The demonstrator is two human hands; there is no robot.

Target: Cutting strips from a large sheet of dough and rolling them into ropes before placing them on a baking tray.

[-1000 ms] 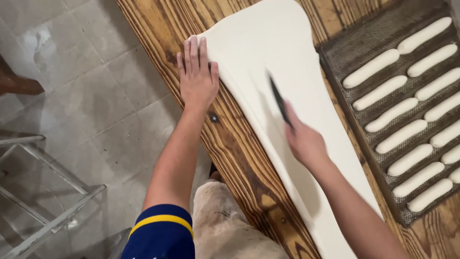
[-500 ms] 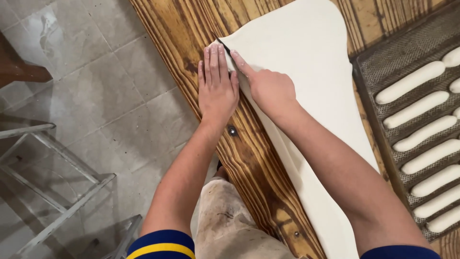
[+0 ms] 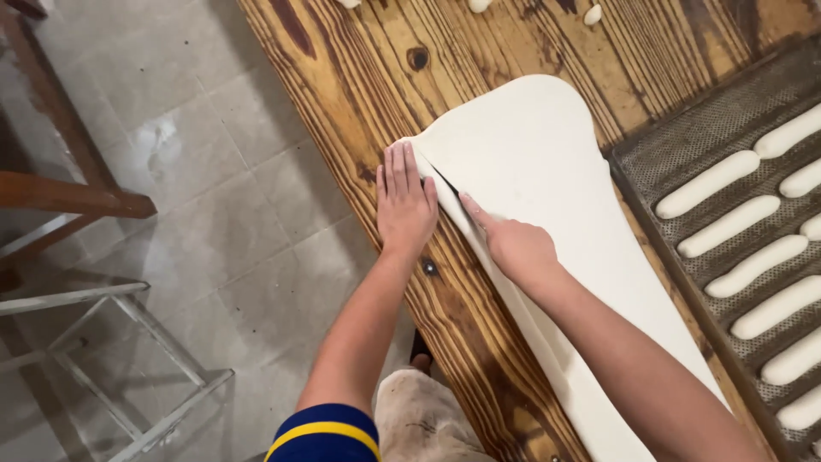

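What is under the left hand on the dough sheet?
The left hand lies flat on the near edge strip of the dough sheet, which rests on the wooden table. The dough beneath the palm is covered.

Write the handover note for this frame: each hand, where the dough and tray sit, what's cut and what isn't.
Left hand: flat, pressing the near edge strip of the dough sheet on the wooden table.
Right hand: gripping a knife, blade in the dough beside the left fingers.
Tray: on the right, holding rows of shaped dough sticks.
Done: a narrow strip looks partly cut along the near edge.
Left: most of the sheet is uncut.
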